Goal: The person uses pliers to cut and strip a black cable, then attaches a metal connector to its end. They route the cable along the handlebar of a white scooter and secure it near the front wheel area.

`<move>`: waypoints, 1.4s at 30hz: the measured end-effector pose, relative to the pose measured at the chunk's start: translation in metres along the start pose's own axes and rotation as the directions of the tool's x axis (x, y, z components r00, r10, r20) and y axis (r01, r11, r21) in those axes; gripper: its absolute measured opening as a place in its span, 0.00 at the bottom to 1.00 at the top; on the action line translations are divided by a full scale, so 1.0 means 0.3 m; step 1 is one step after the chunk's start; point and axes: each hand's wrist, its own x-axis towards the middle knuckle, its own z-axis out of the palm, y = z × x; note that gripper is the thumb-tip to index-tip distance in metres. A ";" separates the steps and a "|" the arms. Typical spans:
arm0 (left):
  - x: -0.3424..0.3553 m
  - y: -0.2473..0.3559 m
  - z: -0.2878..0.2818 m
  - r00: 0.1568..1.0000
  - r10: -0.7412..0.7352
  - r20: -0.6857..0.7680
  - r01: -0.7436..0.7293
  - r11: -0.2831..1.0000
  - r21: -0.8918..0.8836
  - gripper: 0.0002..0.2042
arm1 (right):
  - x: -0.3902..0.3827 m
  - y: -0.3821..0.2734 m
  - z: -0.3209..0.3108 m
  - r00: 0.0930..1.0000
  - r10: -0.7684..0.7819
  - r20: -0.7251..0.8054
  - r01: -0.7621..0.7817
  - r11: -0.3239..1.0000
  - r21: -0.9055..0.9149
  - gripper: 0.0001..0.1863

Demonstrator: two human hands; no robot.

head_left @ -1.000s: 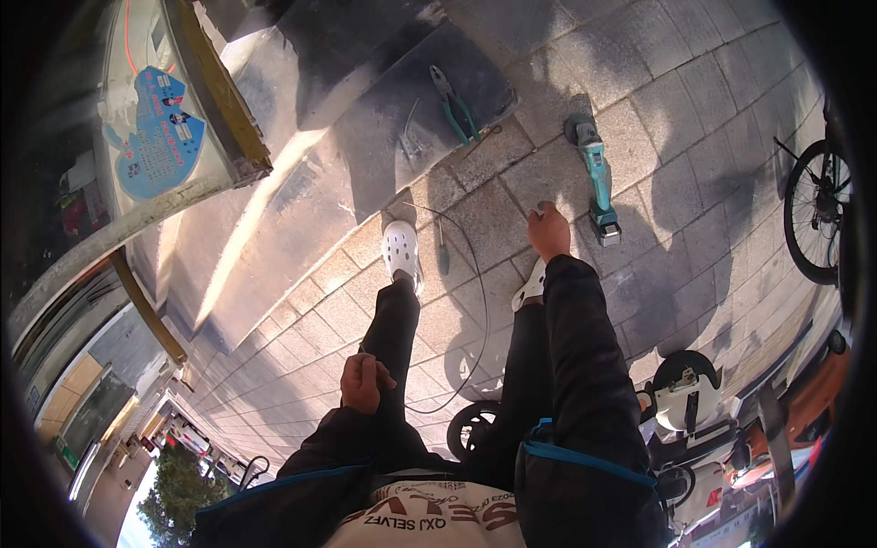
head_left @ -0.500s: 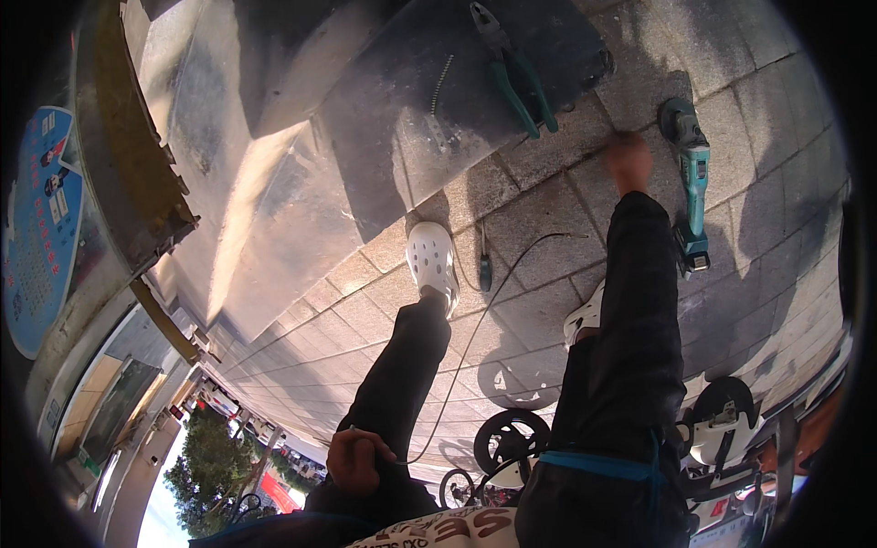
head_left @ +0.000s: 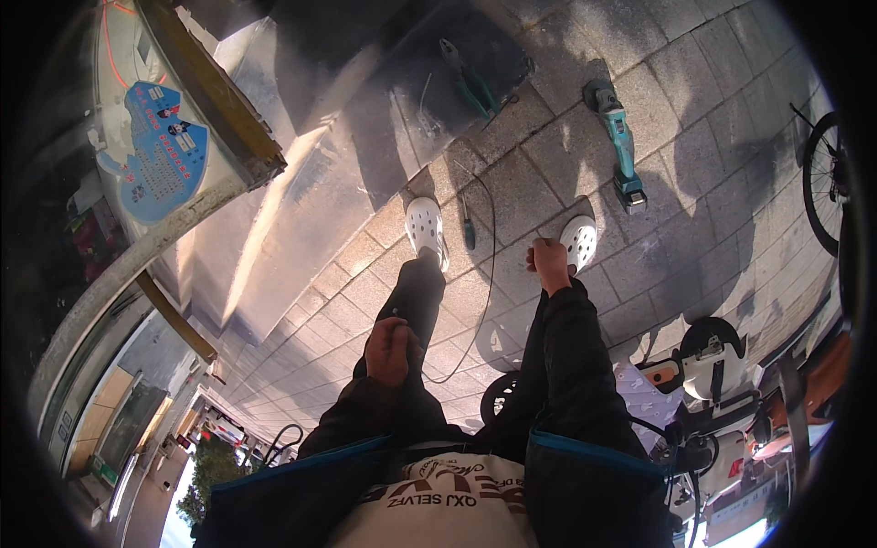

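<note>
My left hand (head_left: pixel 390 350) is closed in front of my left leg, with a thin dark cable (head_left: pixel 494 242) running out of it. The cable loops over the paving and curves up toward the metal sheet. My right hand (head_left: pixel 550 260) is a loose fist beside my right white clog (head_left: pixel 578 242); whatever it may hold is hidden. Between my feet lies a screwdriver (head_left: pixel 469 233) with a dark green handle. Green-handled pliers (head_left: pixel 473 87) rest on the sheet's far end, near a short thin strip (head_left: pixel 424 96). A teal cordless angle grinder (head_left: pixel 618 142) lies farther right.
A grey metal sheet (head_left: pixel 301 196) covers the ground on the left, below a rusty-edged stall frame (head_left: pixel 233 100) with a blue sticker (head_left: pixel 169 155). A bicycle wheel (head_left: pixel 825 183) stands at the far right, a parked scooter (head_left: pixel 714 361) at the lower right.
My right hand has come back from near the grinder to beside my right clog. My left hand is raised and farther forward, still with the cable. The whole view has shifted.
</note>
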 end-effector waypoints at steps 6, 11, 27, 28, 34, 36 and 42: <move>0.081 0.193 -0.088 0.959 -0.239 0.155 0.273 0.926 -0.262 0.08 | -0.774 0.094 0.280 0.902 -0.368 0.225 0.422 0.859 -0.289 0.17; 0.017 0.455 -0.209 0.890 -0.319 0.325 0.432 0.819 -0.378 0.07 | -1.266 0.013 0.513 0.866 -0.399 0.303 0.433 0.900 -0.054 0.28; -0.227 0.442 -0.302 0.672 -0.231 0.704 0.117 0.971 0.207 0.15 | -1.908 0.449 0.721 0.795 -0.430 -0.427 0.548 0.812 0.203 0.18; -0.285 0.419 -0.301 0.650 -0.262 0.713 0.128 0.963 0.238 0.13 | -1.943 0.507 0.739 0.760 -0.439 -0.479 0.579 0.792 0.193 0.19; -0.704 0.174 -0.441 0.354 -0.352 0.867 -0.035 0.921 0.388 0.08 | -2.171 0.934 0.858 0.661 -0.357 -0.660 0.626 0.747 0.223 0.24; -0.851 0.098 -0.492 0.333 -0.323 0.886 -0.098 0.923 0.373 0.08 | -2.300 1.094 0.925 0.631 -0.307 -0.712 0.664 0.689 0.292 0.25; -1.266 -0.181 -0.483 0.176 -0.399 0.900 -0.267 0.860 0.434 0.07 | -2.724 1.572 1.133 0.529 0.078 -0.845 0.632 0.629 0.453 0.24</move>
